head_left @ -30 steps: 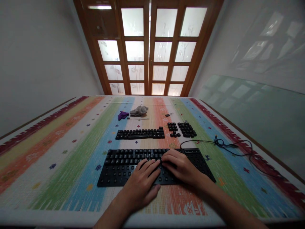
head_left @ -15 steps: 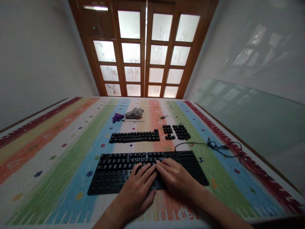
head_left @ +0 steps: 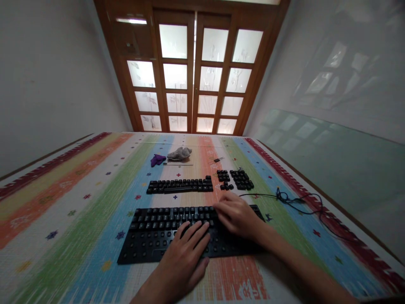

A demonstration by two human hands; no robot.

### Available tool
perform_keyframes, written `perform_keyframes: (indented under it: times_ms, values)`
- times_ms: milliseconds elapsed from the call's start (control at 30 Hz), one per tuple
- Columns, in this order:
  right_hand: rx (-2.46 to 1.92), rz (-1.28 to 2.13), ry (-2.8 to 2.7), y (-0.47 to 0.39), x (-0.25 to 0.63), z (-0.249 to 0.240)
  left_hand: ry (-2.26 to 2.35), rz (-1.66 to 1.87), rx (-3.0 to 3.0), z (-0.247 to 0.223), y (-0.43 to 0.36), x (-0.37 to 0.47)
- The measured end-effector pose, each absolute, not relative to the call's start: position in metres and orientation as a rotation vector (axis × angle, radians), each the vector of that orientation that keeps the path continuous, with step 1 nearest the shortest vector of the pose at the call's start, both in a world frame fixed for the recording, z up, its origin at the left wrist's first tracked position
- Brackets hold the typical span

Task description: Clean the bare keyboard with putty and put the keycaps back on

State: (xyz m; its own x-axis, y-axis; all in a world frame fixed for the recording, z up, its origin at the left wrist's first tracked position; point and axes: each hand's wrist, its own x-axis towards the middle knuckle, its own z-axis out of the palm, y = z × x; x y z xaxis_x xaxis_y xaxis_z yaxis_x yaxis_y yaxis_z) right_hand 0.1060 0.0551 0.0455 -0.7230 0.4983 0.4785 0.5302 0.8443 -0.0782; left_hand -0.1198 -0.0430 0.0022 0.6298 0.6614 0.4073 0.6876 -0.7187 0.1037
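A black keyboard [head_left: 148, 242] lies in front of me. Keycaps cover its upper rows, while bare key stems show in the lower rows and at the right. My left hand [head_left: 188, 249] rests on the middle of it, palm down, fingers apart. Over the upper right part, my right hand [head_left: 236, 213] has its fingers pinched together; whatever is between them, if anything, is hidden. Loose black keycaps [head_left: 180, 185] stand in rows behind the keyboard, and a separate group of keycaps [head_left: 241, 180] sits to their right.
A black cable [head_left: 291, 197] runs in loops to the right. Farther back lie a purple cloth [head_left: 157, 160], a crumpled grey cloth [head_left: 179, 154], a thin stick [head_left: 179, 164] and a small black tool with wire prongs [head_left: 217, 160]. A striped tablecloth [head_left: 95, 223] covers the table.
My right hand has moved up and slightly right, from beside my left fingertips to the keyboard's upper edge. My left hand stays nearly in place. The view has tilted up slightly.
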Motion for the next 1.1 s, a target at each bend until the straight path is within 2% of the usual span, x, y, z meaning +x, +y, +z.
perform_keyframes:
  times_ms: [133, 333, 1100]
  values:
    - [-0.961, 0.047, -2.366, 0.120, 0.114, 0.053, -1.191, -0.648, -2.744, 0.000, -0.044, -0.114]
    - [-1.189, 0.038, -2.636, 0.182, 0.100, 0.037, -1.171, -0.609, -2.717, -0.003, -0.044, -0.113]
    - [-1.354, 0.019, -2.705, 0.215, 0.080, 0.023, -1.181, -0.585, -2.747, -0.001, -0.044, -0.112]
